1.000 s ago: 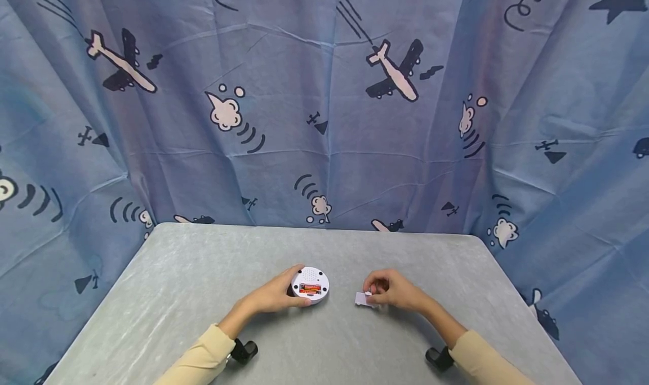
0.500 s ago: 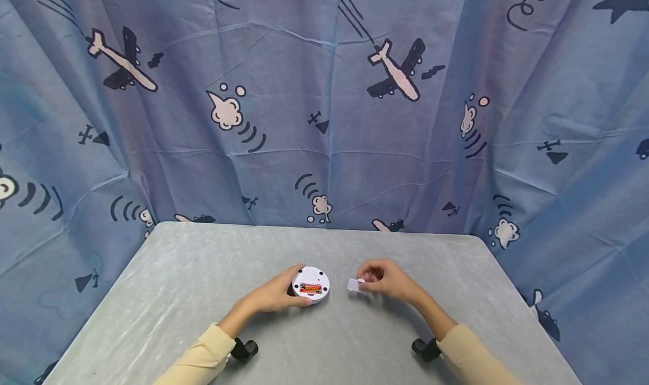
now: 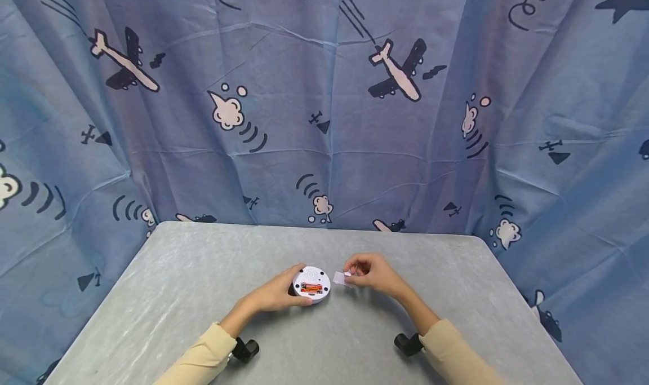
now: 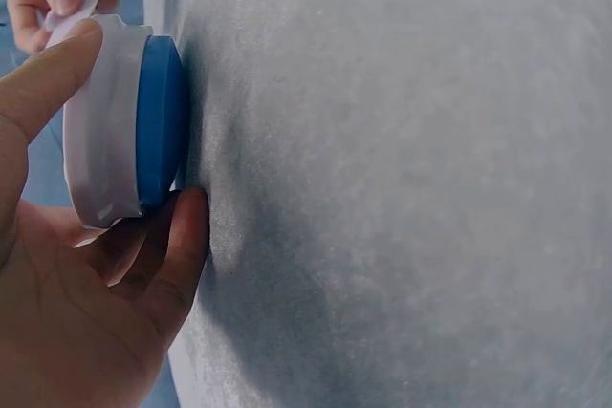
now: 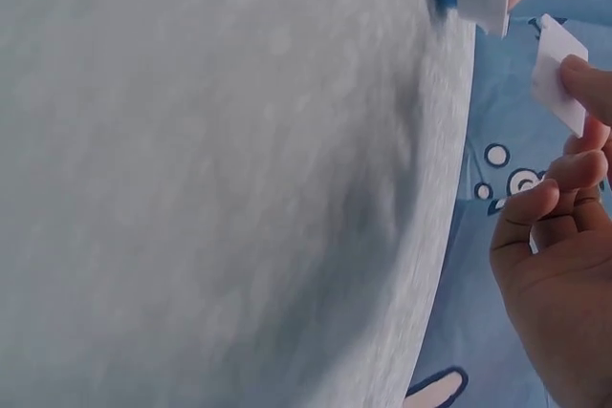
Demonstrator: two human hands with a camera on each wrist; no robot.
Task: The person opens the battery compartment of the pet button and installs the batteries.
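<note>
My left hand grips a round white device by its side, thumb on the near edge and fingers round the far edge. Orange-red batteries show in the uncovered compartment on its upturned face, beside a patch of small holes. In the left wrist view the device's blue part faces the table. Just right of the device, my right hand pinches a small flat white battery cover between thumb and fingers. The cover is tilted and held apart from the device in the right wrist view.
Both hands are over a grey table with rounded far corners. Behind it hangs a blue curtain printed with planes and clouds. A black wrist camera sits on the left forearm and another black camera on the right.
My right hand has moved left and slightly away from me with the battery cover, bringing it close to the device. The left hand and the device have stayed nearly still.
</note>
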